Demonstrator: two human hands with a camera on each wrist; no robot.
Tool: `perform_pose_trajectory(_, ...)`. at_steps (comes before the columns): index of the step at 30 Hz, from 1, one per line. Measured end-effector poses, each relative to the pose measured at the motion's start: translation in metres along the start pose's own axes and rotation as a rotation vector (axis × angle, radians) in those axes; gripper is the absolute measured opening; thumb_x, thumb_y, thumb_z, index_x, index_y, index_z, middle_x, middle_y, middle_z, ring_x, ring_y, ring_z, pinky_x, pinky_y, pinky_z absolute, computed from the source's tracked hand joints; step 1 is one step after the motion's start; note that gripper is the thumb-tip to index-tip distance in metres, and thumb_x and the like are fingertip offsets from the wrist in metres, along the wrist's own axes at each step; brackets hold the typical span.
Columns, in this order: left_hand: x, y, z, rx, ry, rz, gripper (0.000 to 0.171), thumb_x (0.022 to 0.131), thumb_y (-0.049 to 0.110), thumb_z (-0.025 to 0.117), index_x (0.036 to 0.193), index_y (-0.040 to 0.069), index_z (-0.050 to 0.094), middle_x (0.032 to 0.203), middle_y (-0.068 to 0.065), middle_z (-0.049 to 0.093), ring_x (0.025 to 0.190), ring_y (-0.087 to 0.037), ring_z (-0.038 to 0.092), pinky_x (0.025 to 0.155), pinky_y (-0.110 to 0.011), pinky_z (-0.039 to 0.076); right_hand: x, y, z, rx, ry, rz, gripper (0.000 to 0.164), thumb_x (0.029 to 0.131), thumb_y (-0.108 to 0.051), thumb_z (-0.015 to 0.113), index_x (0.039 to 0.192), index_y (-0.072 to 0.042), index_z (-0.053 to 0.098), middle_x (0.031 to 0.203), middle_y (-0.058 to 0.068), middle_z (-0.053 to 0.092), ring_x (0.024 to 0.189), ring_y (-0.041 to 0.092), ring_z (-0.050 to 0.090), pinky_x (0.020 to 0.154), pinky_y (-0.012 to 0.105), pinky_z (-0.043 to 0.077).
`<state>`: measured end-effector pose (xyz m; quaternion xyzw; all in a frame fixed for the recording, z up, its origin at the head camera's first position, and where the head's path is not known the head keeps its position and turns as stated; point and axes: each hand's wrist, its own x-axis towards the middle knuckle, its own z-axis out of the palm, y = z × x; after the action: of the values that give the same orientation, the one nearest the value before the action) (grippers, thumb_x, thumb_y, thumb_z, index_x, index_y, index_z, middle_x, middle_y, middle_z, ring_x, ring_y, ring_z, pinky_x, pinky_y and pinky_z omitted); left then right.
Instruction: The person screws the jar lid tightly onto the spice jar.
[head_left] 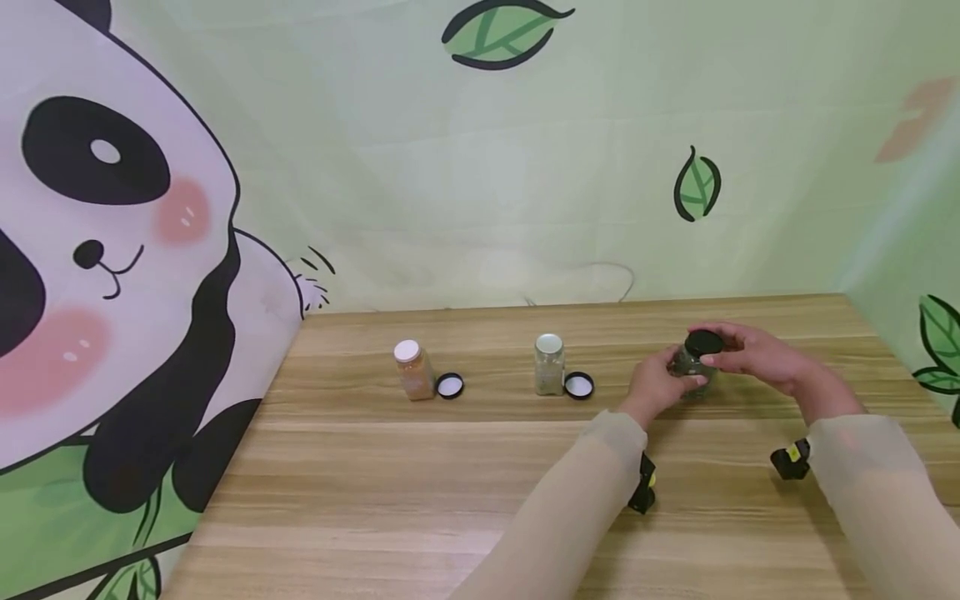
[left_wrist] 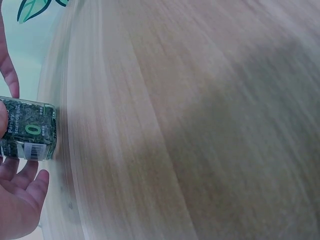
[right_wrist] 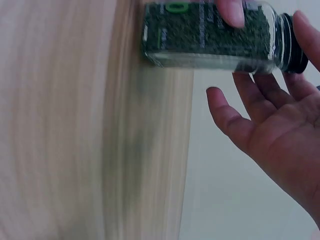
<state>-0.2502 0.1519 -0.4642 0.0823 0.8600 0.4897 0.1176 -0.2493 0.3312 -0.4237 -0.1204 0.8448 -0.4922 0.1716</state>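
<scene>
At the table's right side, my left hand [head_left: 660, 385] holds a square clear jar of dried parsley [right_wrist: 195, 37] around its body. My right hand [head_left: 757, 357] grips the black lid [head_left: 705, 342] on top of it, thumb on one side and fingers on the other. In the left wrist view the parsley jar [left_wrist: 37, 125] shows its printed label and barcode. My left thumb lies across the jar in the right wrist view, and my right hand [right_wrist: 285, 120] reaches the lid from the side. The jar stands upright; whether its base touches the table I cannot tell.
To the left stands a jar with orange-brown contents [head_left: 417, 379] and a white top, beside a black-rimmed lid [head_left: 450, 386] lying flat. Mid-table is another clear jar [head_left: 549, 371] with a pale top, another black-rimmed lid [head_left: 579, 386] next to it. A printed cloth backdrop hangs behind the table.
</scene>
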Motion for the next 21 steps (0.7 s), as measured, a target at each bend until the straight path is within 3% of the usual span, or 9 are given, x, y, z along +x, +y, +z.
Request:
perform_pose_trajectory(5,0.001,-0.001,0.0,-0.023,0.008,0.015,0.052,0.088,0.024,0.082,0.138,0.02,0.066,0.13,-0.001,0.073,0.12,-0.011,0.066,0.1,-0.02,0.049,-0.001,0.0,0.007,-0.001,0.058,0.016,0.062,0.104,-0.019,0.059,0.153,0.007,0.032,0.148,0.027,0.045,0.103,-0.01,0.051,0.087,0.02,0.051)
perform_pose_trajectory(8,0.002,-0.001,0.0,-0.021,0.01,0.02,0.051,0.088,0.024,0.082,0.137,0.02,0.066,0.129,-0.001,0.074,0.119,-0.011,0.066,0.099,-0.019,0.05,-0.002,0.001,0.01,0.011,0.087,0.015,0.062,0.104,-0.019,0.058,0.153,0.008,0.032,0.133,0.004,0.056,0.101,-0.007,0.051,0.086,0.022,0.05)
perform_pose_trajectory(11,0.002,-0.002,0.0,-0.017,0.01,0.022,0.051,0.088,0.024,0.082,0.137,0.02,0.066,0.129,0.0,0.074,0.119,-0.01,0.066,0.099,-0.019,0.05,-0.003,0.002,0.014,0.022,0.117,0.028,0.063,0.105,-0.019,0.058,0.154,0.009,0.03,0.119,-0.014,0.054,0.099,-0.005,0.051,0.085,0.025,0.049)
perform_pose_trajectory(13,0.002,-0.002,0.001,-0.023,0.011,0.016,0.052,0.088,0.024,0.082,0.137,0.021,0.066,0.129,0.0,0.074,0.118,-0.01,0.066,0.098,-0.019,0.05,-0.004,0.002,0.017,0.014,0.139,0.041,0.064,0.105,-0.021,0.058,0.155,0.009,0.029,0.123,-0.007,0.057,0.098,-0.007,0.051,0.085,0.024,0.049)
perform_pose_trajectory(17,0.002,-0.001,0.002,-0.027,0.015,0.002,0.053,0.088,0.025,0.083,0.138,0.021,0.066,0.129,0.0,0.074,0.118,-0.011,0.066,0.097,-0.019,0.051,-0.006,0.0,0.024,0.003,0.178,0.069,0.066,0.106,-0.026,0.056,0.157,0.005,0.027,0.145,0.025,0.049,0.1,-0.01,0.048,0.086,0.023,0.048)
perform_pose_trajectory(21,0.001,-0.001,0.002,-0.017,0.018,-0.006,0.054,0.087,0.025,0.083,0.139,0.021,0.065,0.129,-0.001,0.074,0.119,-0.011,0.066,0.098,-0.02,0.051,-0.009,-0.003,0.029,0.005,0.212,0.092,0.068,0.106,-0.03,0.055,0.159,0.002,0.026,0.156,0.034,0.037,0.116,0.005,0.05,0.088,0.023,0.045)
